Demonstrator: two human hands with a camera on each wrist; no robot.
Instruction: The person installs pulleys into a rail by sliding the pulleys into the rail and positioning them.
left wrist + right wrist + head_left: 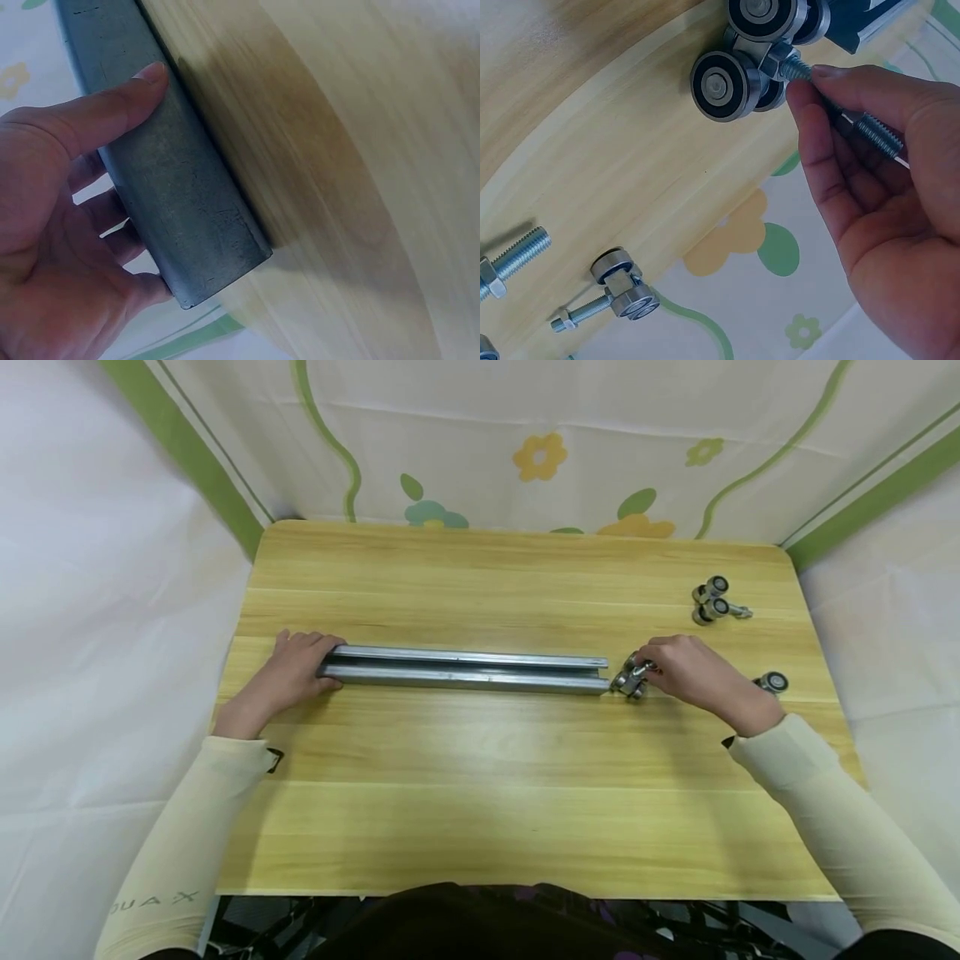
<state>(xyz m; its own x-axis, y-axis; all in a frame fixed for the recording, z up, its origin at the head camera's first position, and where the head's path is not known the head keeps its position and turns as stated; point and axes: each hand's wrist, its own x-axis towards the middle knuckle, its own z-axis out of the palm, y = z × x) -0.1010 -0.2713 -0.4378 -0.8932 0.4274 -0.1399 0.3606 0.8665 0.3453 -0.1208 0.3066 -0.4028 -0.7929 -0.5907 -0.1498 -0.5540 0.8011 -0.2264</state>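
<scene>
A long galvanized steel rail (465, 679) lies across the table, its lengthwise slot showing in the head view. My left hand (296, 668) grips its left end, with the thumb (127, 109) along the near side and the fingers partly hidden behind. My right hand (690, 668) pinches the threaded bolt (799, 69) of a roller trolley between thumb and fingertips. The held trolley (632, 678) has several bearing wheels (720, 86) and sits right at the rail's open right end (859, 26).
Another roller trolley (712, 602) with a bolt and nut (574, 315) lies at the table's back right. One more (772, 682) is partly hidden behind my right wrist. A white fabric wall (465, 452) with printed flowers stands behind the wooden table (480, 810).
</scene>
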